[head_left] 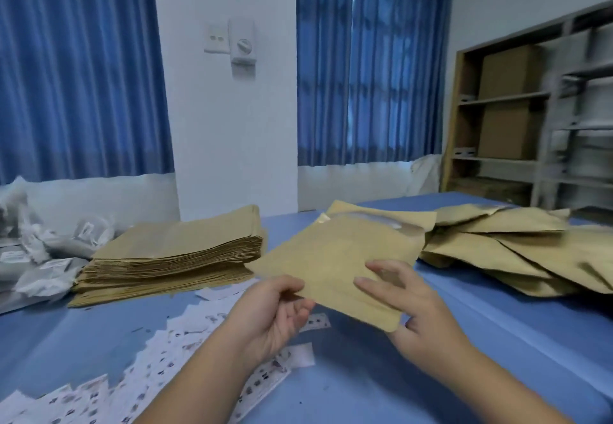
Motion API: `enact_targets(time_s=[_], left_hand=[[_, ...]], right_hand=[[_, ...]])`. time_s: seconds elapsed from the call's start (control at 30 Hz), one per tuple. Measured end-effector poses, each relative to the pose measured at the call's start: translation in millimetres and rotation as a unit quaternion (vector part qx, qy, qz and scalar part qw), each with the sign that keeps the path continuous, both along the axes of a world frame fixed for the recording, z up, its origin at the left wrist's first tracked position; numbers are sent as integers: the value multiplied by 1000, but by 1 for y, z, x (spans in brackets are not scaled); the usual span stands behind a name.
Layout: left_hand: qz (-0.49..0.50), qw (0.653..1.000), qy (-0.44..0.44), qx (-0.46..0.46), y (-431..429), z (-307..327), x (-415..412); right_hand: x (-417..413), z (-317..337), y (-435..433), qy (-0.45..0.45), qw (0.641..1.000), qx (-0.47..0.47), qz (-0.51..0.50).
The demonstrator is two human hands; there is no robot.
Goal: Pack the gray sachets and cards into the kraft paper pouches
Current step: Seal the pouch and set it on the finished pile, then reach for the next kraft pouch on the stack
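I hold one kraft paper pouch (335, 257) above the blue table, tilted, its mouth end away from me. My left hand (275, 314) pinches its near left edge between thumb and fingers. My right hand (408, 307) grips the near right corner, fingers spread on top. A tall stack of flat kraft pouches (172, 254) lies to the left. Gray sachets (49, 257) are heaped at the far left. White printed cards (172, 357) are strewn in a band across the table below my left arm.
A loose pile of kraft pouches (517, 251) lies on the right of the blue table (365, 390). Shelves with cardboard boxes (507, 105) stand at the back right. Blue curtains and a white wall are behind the table.
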State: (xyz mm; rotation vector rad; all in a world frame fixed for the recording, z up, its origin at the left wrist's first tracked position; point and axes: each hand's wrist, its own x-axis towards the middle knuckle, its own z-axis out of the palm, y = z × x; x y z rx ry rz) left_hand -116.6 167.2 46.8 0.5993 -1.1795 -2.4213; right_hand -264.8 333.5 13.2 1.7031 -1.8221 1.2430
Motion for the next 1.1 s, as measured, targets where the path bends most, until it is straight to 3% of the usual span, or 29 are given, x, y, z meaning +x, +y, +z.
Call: enact_targets(time_s=[0.17, 0.27, 0.33, 0.4, 0.6, 0.9, 1.1], left_hand=[[19, 997, 60, 32, 8, 17, -77], [49, 993, 108, 29, 8, 22, -111], [59, 994, 89, 13, 10, 18, -124], [47, 996, 68, 15, 9, 11, -127], [33, 999, 22, 12, -6, -6, -105], [80, 993, -54, -67, -43, 2, -26], [203, 950, -126, -200, -99, 0, 75]], right_hand=[[-64, 26, 0, 8, 996, 31, -87], [-112, 40, -14, -91, 976, 89, -179], [-137, 35, -21, -167, 953, 114, -226], [-150, 20, -26, -187, 941, 124, -252], [-140, -30, -45, -106, 946, 196, -237], [-70, -13, -111, -35, 964, 223, -140], [-2, -1, -170, 51, 956, 279, -78]])
